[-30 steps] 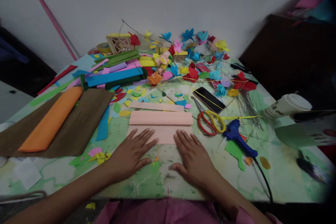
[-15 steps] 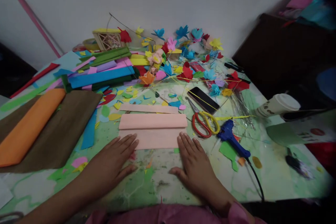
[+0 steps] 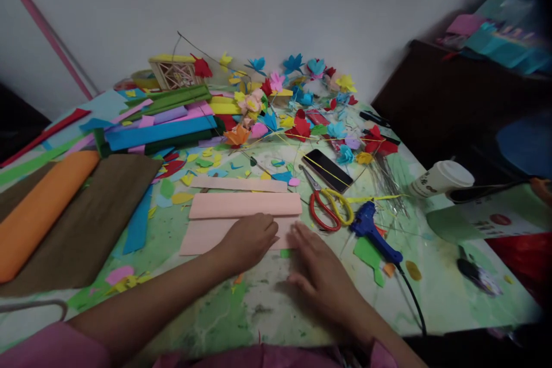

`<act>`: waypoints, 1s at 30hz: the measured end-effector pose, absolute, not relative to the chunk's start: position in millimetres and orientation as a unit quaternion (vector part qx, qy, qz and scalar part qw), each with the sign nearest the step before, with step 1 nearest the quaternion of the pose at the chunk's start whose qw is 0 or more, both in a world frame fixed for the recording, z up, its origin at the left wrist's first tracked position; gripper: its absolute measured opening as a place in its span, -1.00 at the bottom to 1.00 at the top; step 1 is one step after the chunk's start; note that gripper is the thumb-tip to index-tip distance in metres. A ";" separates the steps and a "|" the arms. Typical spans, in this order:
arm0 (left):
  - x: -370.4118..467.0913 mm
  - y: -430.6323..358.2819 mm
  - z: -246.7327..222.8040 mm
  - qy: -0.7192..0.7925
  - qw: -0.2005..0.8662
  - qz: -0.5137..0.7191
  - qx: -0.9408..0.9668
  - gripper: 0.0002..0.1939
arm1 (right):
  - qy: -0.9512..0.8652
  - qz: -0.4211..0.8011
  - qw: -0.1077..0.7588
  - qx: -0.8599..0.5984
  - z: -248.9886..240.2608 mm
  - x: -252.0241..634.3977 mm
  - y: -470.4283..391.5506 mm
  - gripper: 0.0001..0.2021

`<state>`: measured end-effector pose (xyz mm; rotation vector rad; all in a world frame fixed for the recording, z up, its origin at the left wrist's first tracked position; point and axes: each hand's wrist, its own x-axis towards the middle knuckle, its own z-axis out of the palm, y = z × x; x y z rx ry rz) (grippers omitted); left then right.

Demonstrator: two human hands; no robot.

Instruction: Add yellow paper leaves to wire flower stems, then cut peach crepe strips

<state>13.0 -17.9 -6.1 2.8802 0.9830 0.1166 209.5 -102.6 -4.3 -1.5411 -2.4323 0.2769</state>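
A pale pink paper sheet (image 3: 207, 236) lies flat in front of me, its far part folded over in a thicker band (image 3: 245, 205). My left hand (image 3: 248, 244) is over the sheet's near right part, fingers curled together; what they pinch, if anything, is too small to make out. At the sheet's right edge rests my right hand (image 3: 317, 267), its fingers stretched out and thumb apart. A narrow pink strip (image 3: 241, 184) lies just beyond the folded band.
Scissors (image 3: 325, 204), a phone (image 3: 328, 170) and a blue glue gun (image 3: 375, 233) lie to the right, with a paper cup (image 3: 442, 178) farther out. Orange roll (image 3: 52, 207) and brown paper (image 3: 99, 218) are left. Paper flowers (image 3: 302, 126) crowd the back.
My left hand has moved right from the sheet's left edge onto its near right part, and its fingers have curled in. My right hand stays at the right edge. The view has shifted slightly.
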 end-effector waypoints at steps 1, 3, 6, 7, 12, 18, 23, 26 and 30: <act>11.7 -18.5 -7.6 0.323 0.050 0.043 0.944 -0.80 | -0.822 0.081 0.153 -0.543 1.4 217.0 -95.5 -0.40; 10.0 -19.0 -8.3 0.319 0.055 0.046 0.945 -0.80 | -0.776 0.029 0.180 -0.604 13.0 232.6 -76.4 -0.56; 9.7 -18.2 -7.8 0.311 0.066 0.048 0.947 -0.80 | -0.690 -0.020 0.113 -0.714 23.5 250.1 -45.6 -0.66; 9.7 -17.8 -7.9 0.310 0.070 0.051 0.947 -0.80 | -0.675 -0.020 0.080 -0.733 24.5 253.1 -37.5 -0.71; 9.2 -16.5 -8.9 0.300 0.080 0.054 0.949 -0.82 | -0.625 -0.019 0.006 -0.780 20.7 253.0 -21.2 -0.77; 10.7 -16.9 -5.7 0.287 0.067 0.043 0.955 -0.80 | -0.639 -0.037 0.016 -0.768 16.5 247.6 -21.6 -0.81; 18.0 -23.2 2.4 0.329 0.067 0.023 0.942 -0.86 | -0.652 -0.025 0.034 -0.757 11.4 243.9 -22.0 -0.73; 27.4 -28.7 11.8 0.358 0.068 0.010 0.931 -0.89 | -0.654 -0.017 0.034 -0.755 11.2 243.5 -18.9 -0.75; 42.2 -32.4 25.0 0.388 0.070 -0.035 0.918 -0.87 | -0.651 -0.031 0.077 -0.754 18.5 245.9 -17.9 -0.77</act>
